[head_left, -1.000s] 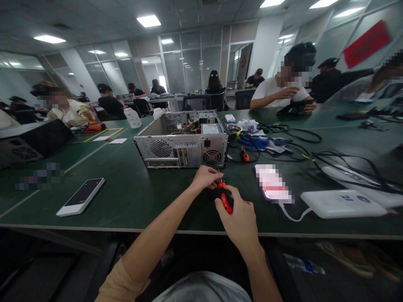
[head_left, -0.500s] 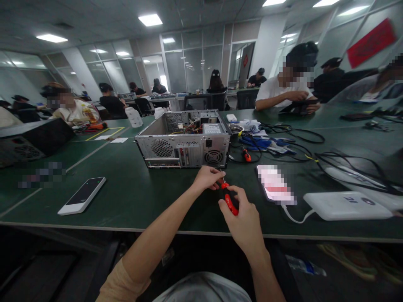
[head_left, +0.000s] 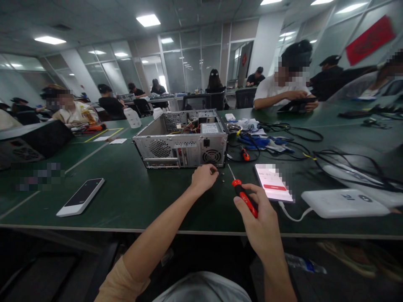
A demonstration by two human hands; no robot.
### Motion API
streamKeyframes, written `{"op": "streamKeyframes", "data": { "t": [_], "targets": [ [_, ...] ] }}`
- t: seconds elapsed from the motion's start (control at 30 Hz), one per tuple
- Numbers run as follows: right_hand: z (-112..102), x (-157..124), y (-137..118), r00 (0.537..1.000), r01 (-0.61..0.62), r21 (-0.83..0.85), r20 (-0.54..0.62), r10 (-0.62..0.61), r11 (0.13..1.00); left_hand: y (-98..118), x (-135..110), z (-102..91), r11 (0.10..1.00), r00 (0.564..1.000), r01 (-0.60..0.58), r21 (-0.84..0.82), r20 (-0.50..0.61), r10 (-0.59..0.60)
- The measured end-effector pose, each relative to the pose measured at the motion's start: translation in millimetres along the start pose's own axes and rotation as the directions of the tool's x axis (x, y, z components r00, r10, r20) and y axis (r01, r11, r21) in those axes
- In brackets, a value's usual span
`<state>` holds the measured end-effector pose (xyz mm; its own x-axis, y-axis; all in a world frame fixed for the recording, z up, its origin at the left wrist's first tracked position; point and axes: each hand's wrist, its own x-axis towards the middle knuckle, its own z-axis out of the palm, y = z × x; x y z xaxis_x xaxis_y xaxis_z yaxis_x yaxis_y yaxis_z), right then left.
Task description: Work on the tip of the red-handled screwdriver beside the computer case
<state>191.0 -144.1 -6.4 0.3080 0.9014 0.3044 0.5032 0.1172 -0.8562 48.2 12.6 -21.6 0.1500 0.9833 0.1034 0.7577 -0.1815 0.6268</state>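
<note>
Screwdriver [head_left: 245,199], red and black: in your right hand [head_left: 261,216], thumb and fingers closed about the handle; shaft bare, slanting up and away to the left, its tip above the table near the case's right corner. Small bits [head_left: 223,181], two, too small to identify: on the table, between your hands. Your left hand [head_left: 204,179]: fingers drawn together and curled, just beside those bits; whether they pinch something is impossible to say. Computer case [head_left: 193,156], metal, top uncovered, wires inside: lying ahead of your left hand, fan grille towards you. Second screwdriver [head_left: 245,155], orange and black: right of the case. Blue gloves [head_left: 267,143]: behind that, among black cables [head_left: 296,133]. Phone [head_left: 273,184], screen lit: right of your screwdriver, wired to a white power bank [head_left: 344,203]. White handheld device [head_left: 82,197], dark screen: well to your left. All on a green table [head_left: 135,197].
</note>
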Motion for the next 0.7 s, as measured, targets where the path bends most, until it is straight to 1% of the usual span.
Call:
{"op": "streamKeyframes", "data": {
  "t": [0.07, 0.17, 0.23, 0.37, 0.43, 0.5, 0.57, 0.6, 0.63, 0.67, 0.7],
  "targets": [
    [-1.9, 0.7, 2.1, 1.000, -0.011, 0.009, -0.014, 0.011, 1.000, 3.9, -1.7, -0.5, 0.994, 0.997, -0.074, 0.076, 0.002, 0.074],
    [-3.9, 2.2, 4.4, 0.999, -0.031, 0.027, -0.014, 0.031, 0.999, 10.5, -3.1, -0.7, 0.978, 0.986, -0.163, 0.127, 0.052, 0.158],
    [-3.4, 3.4, 5.5, 0.999, -0.041, 0.040, -0.007, 0.042, 0.998, 14.6, -3.3, -0.3, 0.977, 0.983, -0.173, 0.124, 0.089, 0.162],
    [3.3, 6.0, 8.3, 0.999, -0.038, 0.058, 0.013, 0.037, 0.998, 19.8, -4.2, -0.1, 0.982, 0.985, -0.134, 0.132, 0.129, 0.116],
    [8.2, 7.2, 10.1, 0.999, -0.025, 0.075, 0.028, 0.023, 0.997, 19.4, -5.1, -0.4, 0.974, 0.983, -0.152, 0.167, 0.124, 0.132],
    [12.4, 8.0, 12.1, 0.999, -0.025, 0.093, 0.048, 0.020, 0.995, 16.4, -5.3, -0.3, 0.968, 0.983, -0.172, 0.184, 0.096, 0.157],
    [15.3, 8.7, 13.8, 0.998, -0.026, 0.102, 0.058, 0.020, 0.994, 11.2, -3.8, 0.5, 0.975, 0.984, -0.176, 0.137, 0.037, 0.172],
    [16.2, 8.9, 14.6, 0.998, -0.024, 0.108, 0.059, 0.017, 0.994, 8.3, -2.4, 1.0, 0.983, 0.986, -0.166, 0.077, 0.003, 0.166],
    [16.8, 9.2, 15.2, 0.998, -0.020, 0.117, 0.057, 0.013, 0.993, 5.7, -0.6, 1.5, 0.988, 0.988, -0.155, -0.003, -0.029, 0.155],
    [17.1, 9.4, 15.7, 0.998, -0.016, 0.130, 0.055, 0.009, 0.991, 3.6, 1.3, 1.6, 0.986, 0.992, -0.125, -0.113, -0.038, 0.121],
    [17.3, 9.7, 16.0, 0.999, -0.014, 0.145, 0.054, 0.006, 0.989, 2.3, 3.2, 1.4, 0.969, 0.997, -0.077, -0.234, -0.014, 0.076]
  ]
}}
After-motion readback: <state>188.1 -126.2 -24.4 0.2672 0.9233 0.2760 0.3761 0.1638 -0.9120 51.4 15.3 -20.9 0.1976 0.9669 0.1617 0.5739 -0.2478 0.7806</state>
